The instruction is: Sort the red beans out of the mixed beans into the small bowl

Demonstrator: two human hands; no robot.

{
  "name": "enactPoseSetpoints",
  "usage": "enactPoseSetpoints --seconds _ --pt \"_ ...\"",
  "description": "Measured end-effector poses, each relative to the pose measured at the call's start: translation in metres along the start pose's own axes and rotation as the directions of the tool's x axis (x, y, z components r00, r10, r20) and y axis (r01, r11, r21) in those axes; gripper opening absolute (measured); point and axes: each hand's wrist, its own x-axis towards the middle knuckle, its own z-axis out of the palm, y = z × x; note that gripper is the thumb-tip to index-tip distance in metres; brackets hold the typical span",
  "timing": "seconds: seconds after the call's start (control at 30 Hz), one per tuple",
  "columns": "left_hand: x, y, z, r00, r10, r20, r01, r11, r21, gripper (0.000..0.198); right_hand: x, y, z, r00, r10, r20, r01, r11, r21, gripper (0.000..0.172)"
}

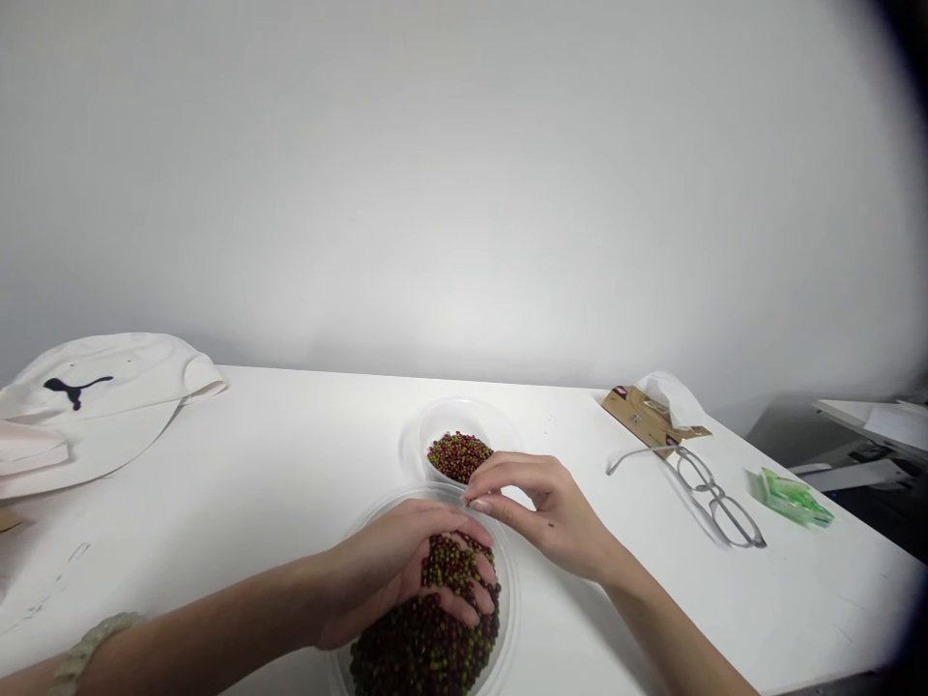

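A large clear plastic bowl (509, 590) at the bottom centre holds a heap of small dark red and green beans (420, 648). My left hand (391, 565) reaches into it, cupped, with beans lying on the palm and between the fingers. Above the bowl's far rim, my right hand (547, 512) pinches thumb and forefinger together on what looks like a single small bean. Just beyond stands a smaller clear bowl (500, 425) with fewer red and green beans (458, 454); the right fingers partly cover its near edge.
On the left of the white table (246, 464) lies a white cap (123, 396). To the right are a brown cardboard tissue box (638, 418) with white tissue, a pair of eyeglasses (714, 490) and a green plastic packet (794, 496). A wall rises behind the table.
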Motion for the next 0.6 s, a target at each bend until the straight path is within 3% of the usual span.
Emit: enactPoseSetpoints --seconds 0.6 --pt "0.0006 0.0007 -0.0006 1.0 -0.006 -0.004 0.006 1.0 0.013 0.021 -0.0003 0.0003 0.0004 0.999 -0.008 0.031 0.01 0.998 -0.068 0.014"
